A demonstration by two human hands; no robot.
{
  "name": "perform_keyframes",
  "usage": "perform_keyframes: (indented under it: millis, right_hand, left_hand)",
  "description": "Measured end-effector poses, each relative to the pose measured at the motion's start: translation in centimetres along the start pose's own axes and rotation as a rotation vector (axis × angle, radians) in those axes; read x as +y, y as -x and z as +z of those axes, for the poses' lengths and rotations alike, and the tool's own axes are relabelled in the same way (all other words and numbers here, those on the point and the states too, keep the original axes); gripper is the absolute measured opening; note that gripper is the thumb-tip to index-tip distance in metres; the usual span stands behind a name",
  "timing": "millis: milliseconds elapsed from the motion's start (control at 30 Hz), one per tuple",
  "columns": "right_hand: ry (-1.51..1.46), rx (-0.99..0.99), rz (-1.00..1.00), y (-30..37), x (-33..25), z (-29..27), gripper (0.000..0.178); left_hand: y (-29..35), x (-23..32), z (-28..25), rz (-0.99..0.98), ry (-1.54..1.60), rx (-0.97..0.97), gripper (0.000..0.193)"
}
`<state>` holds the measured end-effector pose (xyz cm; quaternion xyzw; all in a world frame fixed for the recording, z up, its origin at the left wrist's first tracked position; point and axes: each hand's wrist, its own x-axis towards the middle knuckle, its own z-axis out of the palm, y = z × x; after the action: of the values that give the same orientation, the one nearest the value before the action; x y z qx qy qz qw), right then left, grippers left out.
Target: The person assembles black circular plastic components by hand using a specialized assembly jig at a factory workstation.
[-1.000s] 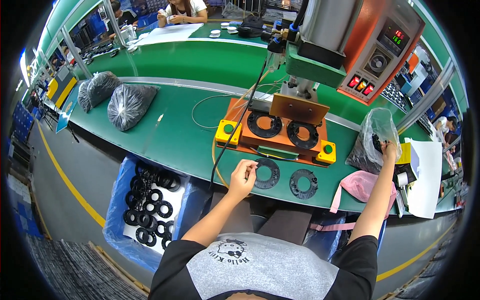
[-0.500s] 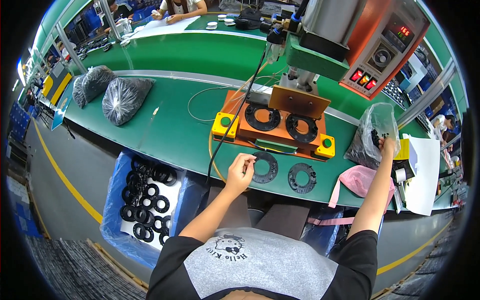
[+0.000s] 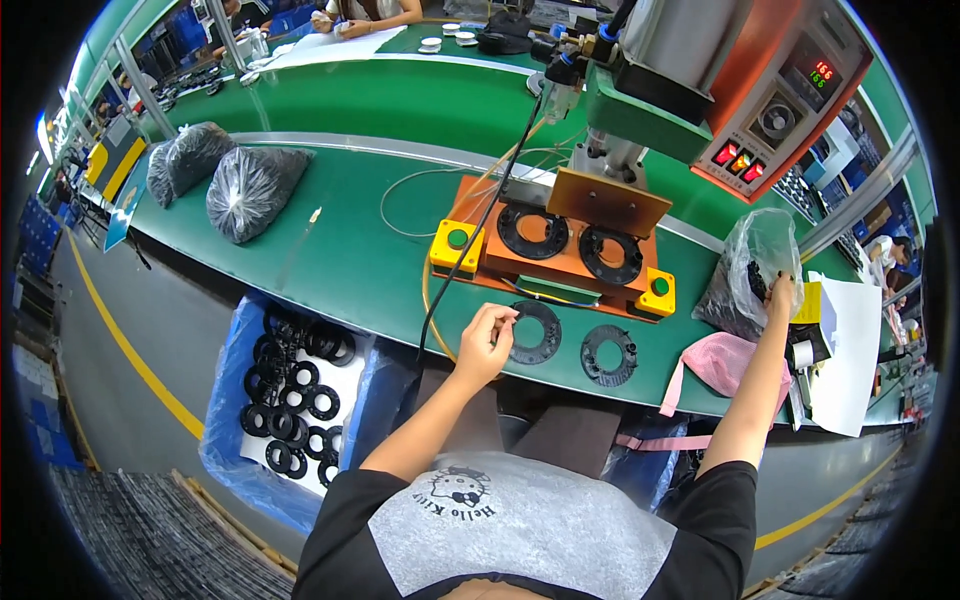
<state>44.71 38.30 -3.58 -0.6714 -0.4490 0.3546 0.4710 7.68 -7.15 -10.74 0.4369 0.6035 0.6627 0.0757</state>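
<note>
Fingertips pinched together in the head view, your left hand (image 3: pixel 487 345) sits by the left ring (image 3: pixel 549 342), flat on the bench (image 3: pixel 350 275). Your right hand (image 3: pixel 781 294) is at the bag (image 3: pixel 726 302); I can't tell its grip. Likely light and stiff, the ring is best taken by its rim.

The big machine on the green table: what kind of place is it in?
Probably a factory: there's the big machine with lit switches, a blue bin of black rings, and other people nearby.

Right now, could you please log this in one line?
left hand: at left black ring on green bench; right hand: at clear bag's mouth; right black ring: on bench
</note>
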Motion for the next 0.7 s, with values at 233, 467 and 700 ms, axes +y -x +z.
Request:
perform_keyframes:
  millis: [233,467,700]
  right_hand:
    - [0.085,-0.160,-0.016,-2.5,-0.2,-0.5,0.019]
    - [0.144,-0.238,-0.158,1.9,-0.4,-0.8,0.022]
    - [-0.285,-0.612,-0.219,17.5,-0.9,-3.0,0.033]
  left_hand:
    - [0.0,-0.6,0.0,0.006,0.013,-0.010,0.011]
    - [0.2,-0.5,-0.1,-0.041,0.057,0.048,0.009]
    - [0.6,-1.2,0.1,0.051,0.088,0.132,0.013]
